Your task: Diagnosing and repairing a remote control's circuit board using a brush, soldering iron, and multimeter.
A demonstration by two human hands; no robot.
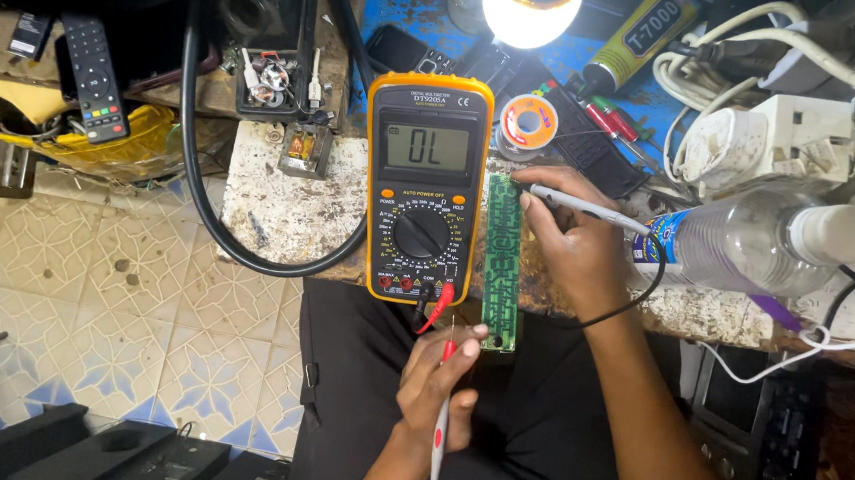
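Observation:
A long narrow green circuit board lies upright-in-view beside an orange and grey digital multimeter on a worn bench. My left hand grips a red test probe, its tip touching the board's near end. My right hand holds a grey-white probe like a pen, its tip resting on the board's far end. A black lead runs from that hand around my wrist. Red and black plugs sit in the meter's bottom sockets.
A lit lamp hangs above the bench. A solder spool, glue tube, clear plastic bottle, white power strip and tangled cables crowd the right. A remote control lies left. A thick black cable loops over the tiled floor.

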